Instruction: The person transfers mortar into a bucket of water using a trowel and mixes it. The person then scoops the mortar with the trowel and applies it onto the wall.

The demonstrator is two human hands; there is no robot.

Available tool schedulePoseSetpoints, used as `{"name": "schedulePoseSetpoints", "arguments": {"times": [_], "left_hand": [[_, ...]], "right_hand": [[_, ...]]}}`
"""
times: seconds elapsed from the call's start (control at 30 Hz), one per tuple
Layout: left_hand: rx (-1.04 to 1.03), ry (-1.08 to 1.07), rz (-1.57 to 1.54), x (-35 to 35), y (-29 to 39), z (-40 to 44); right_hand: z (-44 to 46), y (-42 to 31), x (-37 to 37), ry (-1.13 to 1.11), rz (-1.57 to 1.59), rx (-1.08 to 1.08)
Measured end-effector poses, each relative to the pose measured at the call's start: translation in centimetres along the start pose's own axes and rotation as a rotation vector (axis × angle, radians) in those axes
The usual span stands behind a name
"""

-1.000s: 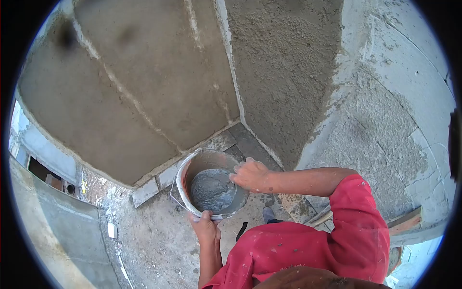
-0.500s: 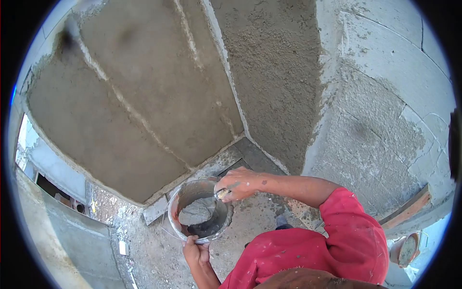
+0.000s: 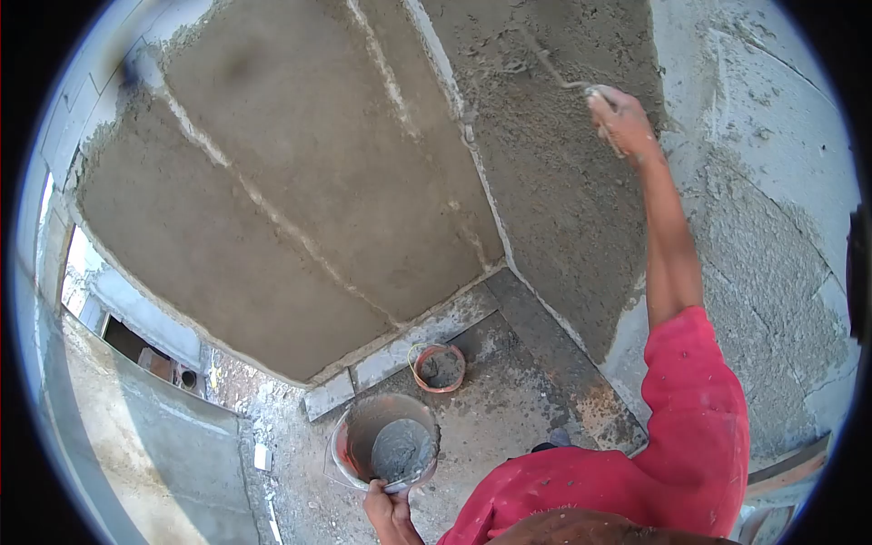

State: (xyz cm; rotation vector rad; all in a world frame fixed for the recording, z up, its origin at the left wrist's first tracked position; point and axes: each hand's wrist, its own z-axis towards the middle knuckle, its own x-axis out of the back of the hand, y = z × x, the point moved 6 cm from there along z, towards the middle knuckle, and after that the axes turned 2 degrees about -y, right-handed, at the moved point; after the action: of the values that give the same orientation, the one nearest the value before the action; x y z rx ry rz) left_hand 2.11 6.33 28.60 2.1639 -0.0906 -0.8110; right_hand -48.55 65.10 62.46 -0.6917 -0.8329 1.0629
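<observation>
My left hand [image 3: 388, 514] grips the near rim of a bucket [image 3: 374, 420] that is tilted toward the wall. Wet grey mortar [image 3: 402, 450] lies inside it. Up at the right-hand wall [image 3: 554, 182], my outstretched right hand [image 3: 623, 125] is closed around the handle of a trowel [image 3: 567, 84]. Its bent metal neck shows, while the blade is smeared and hard to make out against fresh rough mortar [image 3: 509, 54].
A small orange pail [image 3: 440, 367] of mortar stands on the floor in the corner. To the left rises a smoothly plastered wall [image 3: 300, 154] with pale vertical strips. Paler, rough-coated wall [image 3: 763, 245] is on the right. Rubble [image 3: 250, 400] lies at lower left.
My right hand has swung from the bucket's mouth up to the right-hand wall with the trowel. The small pail has come into view behind the bucket. My left hand still holds the rim.
</observation>
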Motion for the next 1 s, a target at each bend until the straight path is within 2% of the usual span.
{"name": "schedulePoseSetpoints", "arguments": {"times": [0.03, 0.1, 0.2, 0.27, 0.4, 0.47, 0.57, 0.67, 0.77, 0.9, 1.0], "left_hand": [[0.009, 0.024, -0.018, 0.1, -0.7, 0.0], [0.051, 0.049, 0.000, -0.2, -1.6, -0.4], [0.037, 0.007, 0.130, -1.0, -2.6, 0.5], [0.049, -0.056, 0.208, -2.1, -3.0, 0.3], [0.034, -0.165, 0.269, -5.7, -2.4, -2.5], [0.033, -0.224, 0.271, -7.0, -1.8, -3.9], [-0.008, -0.282, 0.355, -7.8, -1.0, -5.2], [-0.056, -0.342, 0.378, -7.5, -0.6, -4.9], [-0.091, -0.330, 0.382, -7.5, 1.0, -6.0], [-0.155, -0.331, 0.410, -7.6, 2.0, -6.4], [-0.239, -0.311, 0.470, -6.2, 2.7, -5.7]], "right_hand": [[-3.2, -2.4, 4.3, 0.254, -0.039, 0.092], [-8.1, -4.9, 7.1, 0.291, -0.163, 0.056], [-14.9, -8.7, 2.4, 0.168, -0.426, 0.227], [-18.4, -8.3, -2.9, -0.125, -0.520, 0.198], [-28.3, -8.0, -15.8, -0.678, -0.618, 0.277], [-33.4, -7.6, -21.5, -0.833, -0.751, 0.483], [-39.0, -7.4, -27.3, -0.949, -0.943, 0.590], [-43.5, -8.8, -30.4, -1.115, -0.883, 0.643], [-42.8, -12.9, -28.7, -0.888, -0.677, 0.687], [-40.6, -12.2, -29.5, -0.783, -0.916, 0.696], [-44.9, -7.9, -33.7, -1.144, -0.869, 0.525]]}}
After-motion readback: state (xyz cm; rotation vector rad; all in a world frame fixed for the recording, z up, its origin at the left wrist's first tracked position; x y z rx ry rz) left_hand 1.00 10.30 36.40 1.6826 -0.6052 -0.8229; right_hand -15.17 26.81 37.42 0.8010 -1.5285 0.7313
